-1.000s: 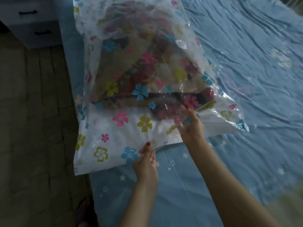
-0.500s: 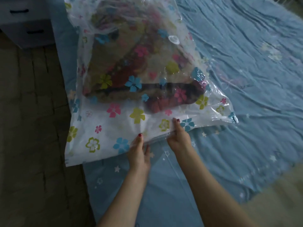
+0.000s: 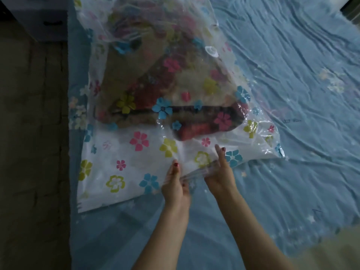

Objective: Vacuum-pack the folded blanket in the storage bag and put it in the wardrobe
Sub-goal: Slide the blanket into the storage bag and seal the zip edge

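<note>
- The bed [image 3: 292, 94], with its wrinkled blue sheet, fills most of the view. The right part and the near part of it are free, so there is much room to slide or flatten the bag toward these sides.
- The floor [image 3: 33, 133] runs along the left edge of the bed. The bag's left side lies just at this edge, maybe a little over it, so a push to the left could let it slip down.
- The storage bag [image 3: 120, 152], clear plastic with printed flowers, lies on the left part of the bed. Its near end is flat and without contents, and the mouth edge points to the person.
- The folded blanket [image 3: 155, 84], brown and red, is already inside the bag, in the far part. I judge the packing step as done — closing the mouth, sucking out the air and carrying it to the wardrobe are left.
- A cabinet [image 3: 44, 20] with drawers stands at the far left on the floor; the wardrobe I cannot see.
- The left hand [image 3: 175, 186] pinches the mouth edge of the bag, thumb on top.
- The right hand [image 3: 219, 172] pinches the same edge just beside it — probably the seal is being started here.
- The round white valve [image 3: 211, 50] sits on the bag's upper face, at the far right, with free room around it.
</note>
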